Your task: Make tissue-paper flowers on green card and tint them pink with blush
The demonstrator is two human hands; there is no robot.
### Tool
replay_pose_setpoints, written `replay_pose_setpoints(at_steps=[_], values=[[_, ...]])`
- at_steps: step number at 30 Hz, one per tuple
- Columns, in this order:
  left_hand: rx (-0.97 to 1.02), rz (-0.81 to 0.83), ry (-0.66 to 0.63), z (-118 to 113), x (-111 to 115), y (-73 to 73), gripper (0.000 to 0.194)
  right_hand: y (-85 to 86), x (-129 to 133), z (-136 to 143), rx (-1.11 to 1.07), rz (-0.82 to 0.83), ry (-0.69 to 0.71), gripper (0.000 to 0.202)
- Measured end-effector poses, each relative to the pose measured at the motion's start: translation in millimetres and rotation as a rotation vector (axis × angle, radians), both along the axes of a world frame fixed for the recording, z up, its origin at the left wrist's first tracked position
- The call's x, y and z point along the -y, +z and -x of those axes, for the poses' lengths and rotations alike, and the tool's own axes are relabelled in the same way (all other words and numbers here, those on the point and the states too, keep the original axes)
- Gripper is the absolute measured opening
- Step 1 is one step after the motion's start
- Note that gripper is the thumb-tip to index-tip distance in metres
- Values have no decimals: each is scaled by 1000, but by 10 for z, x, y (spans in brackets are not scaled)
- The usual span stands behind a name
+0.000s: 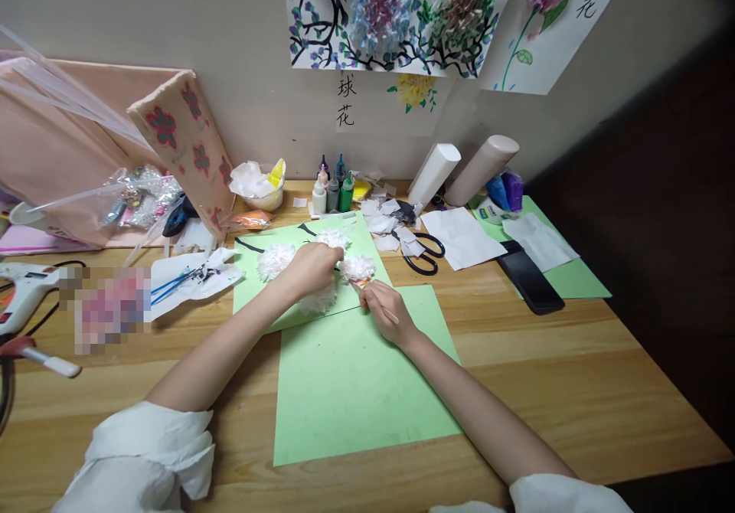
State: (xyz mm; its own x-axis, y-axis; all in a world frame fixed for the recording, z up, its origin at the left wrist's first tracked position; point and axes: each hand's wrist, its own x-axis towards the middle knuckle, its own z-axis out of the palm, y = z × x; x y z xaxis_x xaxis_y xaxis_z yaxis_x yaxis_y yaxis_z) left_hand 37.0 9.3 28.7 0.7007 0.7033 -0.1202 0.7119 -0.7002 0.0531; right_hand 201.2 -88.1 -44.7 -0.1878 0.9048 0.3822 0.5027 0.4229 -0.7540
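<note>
Several fluffy white paper flowers, one at the left [276,261] and one at the right [357,268], lie on an upper green sheet [253,291] with dark branch lines. My left hand [315,268] is closed over the sheet between the flowers; whatever its fingers pinch is too small to make out. In my right hand [389,312] is a thin pale stick [390,315], its tip at the lower edge of the right flower. A second green sheet [361,383] lies nearer to me, partly under the first.
Black scissors [422,268], paper scraps [382,218] and a white sheet [462,237] lie right of the flowers, a phone [531,277] farther right. Paint bottles [346,193] stand behind. A glue gun [26,291] and floral box [189,145] are at left.
</note>
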Motion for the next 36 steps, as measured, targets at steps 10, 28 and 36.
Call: replay_pose_setpoints(at_steps=[10,28,36], values=[[-44,90,16,-9,48,17,61,3,-14,16,-33,32,-28,37],[-78,125,-18,12,60,-73,70,27,-41,64,-235,147,-173,45],[-79,132,-24,3,56,-34,74,10,-77,107,-174,141,-175,42]])
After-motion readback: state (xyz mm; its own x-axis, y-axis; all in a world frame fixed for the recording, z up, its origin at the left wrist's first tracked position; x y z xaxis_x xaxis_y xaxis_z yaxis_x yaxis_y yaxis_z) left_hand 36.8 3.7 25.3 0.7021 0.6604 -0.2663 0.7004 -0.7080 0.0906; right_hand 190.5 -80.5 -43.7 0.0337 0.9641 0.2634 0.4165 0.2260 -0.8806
